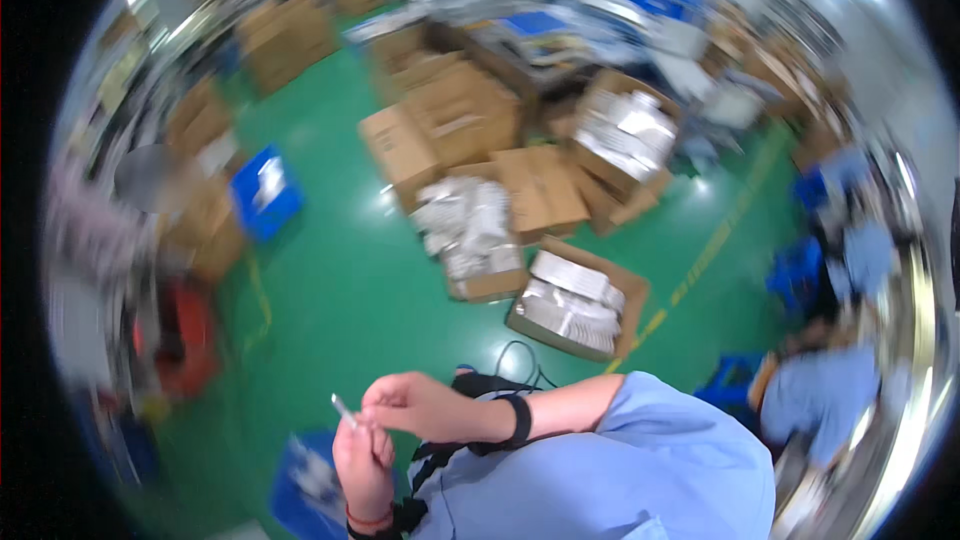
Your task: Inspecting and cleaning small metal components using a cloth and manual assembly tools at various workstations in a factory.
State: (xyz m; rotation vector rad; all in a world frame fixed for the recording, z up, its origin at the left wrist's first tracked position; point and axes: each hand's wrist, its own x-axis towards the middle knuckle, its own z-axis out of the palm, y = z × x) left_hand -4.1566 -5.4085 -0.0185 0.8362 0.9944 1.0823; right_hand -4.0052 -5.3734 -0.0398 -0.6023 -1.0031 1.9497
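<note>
Close in front of my body, both hands are brought together at the lower left of the view. Upright, with a red band and a black band at the wrist, my left hand [363, 465] has its fingers closed on a small thin white stick-like piece [343, 408]. The piece sticks out up and to the left; its exact kind is too small to tell. From the right comes my right hand [415, 407], a black band on its wrist, with curled fingers meeting the left fingertips by the piece. Whatever its fingertips pinch is hidden.
An open carton [630, 320] of white packed pieces lies ahead on the green floor [330, 270], near a dark cable. Beyond it stand stacked brown cartons [460, 115]. Blue bins [265, 195] stand at left and beside me. At right, people in light blue [820, 400] sit.
</note>
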